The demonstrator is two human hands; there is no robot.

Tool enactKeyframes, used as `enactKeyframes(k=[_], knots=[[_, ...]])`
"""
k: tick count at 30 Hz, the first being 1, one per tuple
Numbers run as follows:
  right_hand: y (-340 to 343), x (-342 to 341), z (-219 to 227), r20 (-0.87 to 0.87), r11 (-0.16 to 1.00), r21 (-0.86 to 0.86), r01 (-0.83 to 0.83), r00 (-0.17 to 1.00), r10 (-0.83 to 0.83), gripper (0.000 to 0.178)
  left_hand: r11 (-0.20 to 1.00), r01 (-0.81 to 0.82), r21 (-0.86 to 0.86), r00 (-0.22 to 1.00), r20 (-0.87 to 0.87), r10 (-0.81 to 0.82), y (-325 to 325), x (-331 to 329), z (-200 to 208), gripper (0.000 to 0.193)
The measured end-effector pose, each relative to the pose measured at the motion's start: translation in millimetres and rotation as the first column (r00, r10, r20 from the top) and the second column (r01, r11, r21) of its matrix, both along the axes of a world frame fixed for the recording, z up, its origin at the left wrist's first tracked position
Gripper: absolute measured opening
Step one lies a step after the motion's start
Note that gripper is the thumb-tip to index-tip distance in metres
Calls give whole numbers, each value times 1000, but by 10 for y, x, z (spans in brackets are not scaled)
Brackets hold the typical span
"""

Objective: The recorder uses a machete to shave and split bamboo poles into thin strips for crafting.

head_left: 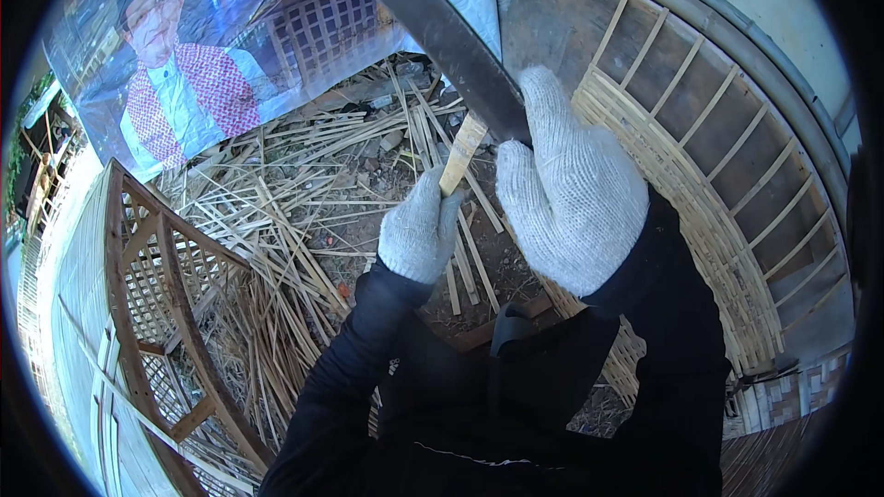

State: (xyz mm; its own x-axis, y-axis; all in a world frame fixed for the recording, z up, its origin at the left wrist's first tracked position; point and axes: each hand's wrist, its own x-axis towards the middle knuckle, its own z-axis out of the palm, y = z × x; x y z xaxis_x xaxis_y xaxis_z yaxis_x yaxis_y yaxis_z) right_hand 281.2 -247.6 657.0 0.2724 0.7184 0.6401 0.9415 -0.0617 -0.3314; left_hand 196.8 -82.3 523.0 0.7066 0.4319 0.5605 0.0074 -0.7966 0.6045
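My left hand (416,232), in a white knitted glove, is closed round the lower end of a short, flat bamboo strip (462,155). The strip tilts up and to the right. My right hand (589,198), gloved likewise, is closed on a machete (442,32); its handle is hidden in the glove. From that hand the broad dark blade runs to the top edge, up and to the left. The strip's upper end meets or lies close to the blade's lower part; I cannot tell whether they touch.
Many loose bamboo strips (276,230) litter the ground ahead and to the left. A curved wooden frame with lattice (168,258) stands at left. On the right, a partly woven bamboo panel (686,184) leans by a board. A printed banner (267,74) hangs behind.
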Motion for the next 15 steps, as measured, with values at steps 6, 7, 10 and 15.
enactKeyframes(k=[6,7,10,15], knots=[[45,39,286,-25,997,70,-10,1000,12,40,998,34,48,994,98,-39,-14,-15,106,21],[55,56,333,-60,994,105,-15,998,21,39,999,19,41,991,131,-24,-14,3,116,18],[95,138,441,-196,985,-173,-16,981,-19,34,998,-23,58,1000,4,23,39,60,125,18],[202,164,329,-20,978,-184,103,994,-108,39,998,-30,-51,991,-131,23,99,86,125,20]])
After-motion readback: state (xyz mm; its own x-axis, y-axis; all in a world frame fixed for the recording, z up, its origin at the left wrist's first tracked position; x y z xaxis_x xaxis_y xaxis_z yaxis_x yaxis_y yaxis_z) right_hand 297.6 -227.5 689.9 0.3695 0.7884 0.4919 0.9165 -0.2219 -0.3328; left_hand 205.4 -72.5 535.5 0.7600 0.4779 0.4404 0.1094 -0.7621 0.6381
